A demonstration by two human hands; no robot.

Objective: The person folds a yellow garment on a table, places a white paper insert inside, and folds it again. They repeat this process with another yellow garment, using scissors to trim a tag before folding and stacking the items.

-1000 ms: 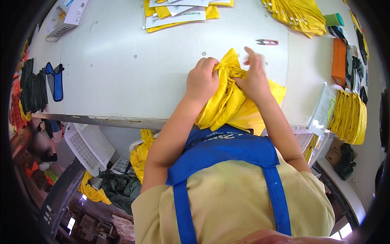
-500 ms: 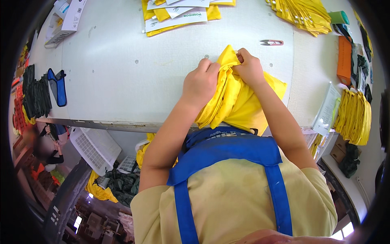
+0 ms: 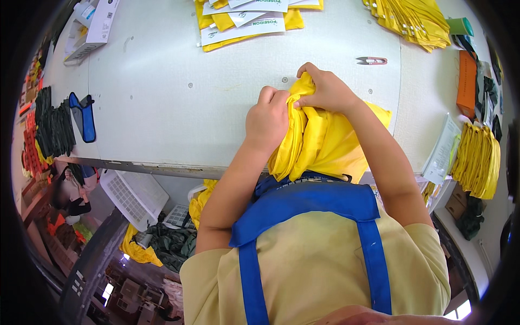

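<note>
A bunched piece of yellow fabric (image 3: pixel 325 141), perhaps a garment, lies at the near edge of the white table and hangs partly over it. My left hand (image 3: pixel 267 120) is closed on its gathered folds at the left side. Around the top corner of the cloth, the fingers of my right hand (image 3: pixel 329 91) are curled, thumb and fingertips pinching it. The lower part of the cloth spreads out beneath my right forearm. Beyond my right hand, small thread snips (image 3: pixel 372 60) with a reddish handle lie flat on the table.
Packed yellow items with white cards (image 3: pixel 244 30) lie at the far middle. A yellow pile (image 3: pixel 414 21) sits far right, near an orange box (image 3: pixel 466 84). At left are a white carton (image 3: pixel 100 24), a blue-and-black fabric piece (image 3: pixel 83 116) and dark folded bundles (image 3: pixel 53 122). A white crate (image 3: pixel 132 197) stands below.
My right hand has shifted left and over the top of the yellow fabric, folding its raised corner down. My left hand keeps its hold. The whole view has shifted slightly.
</note>
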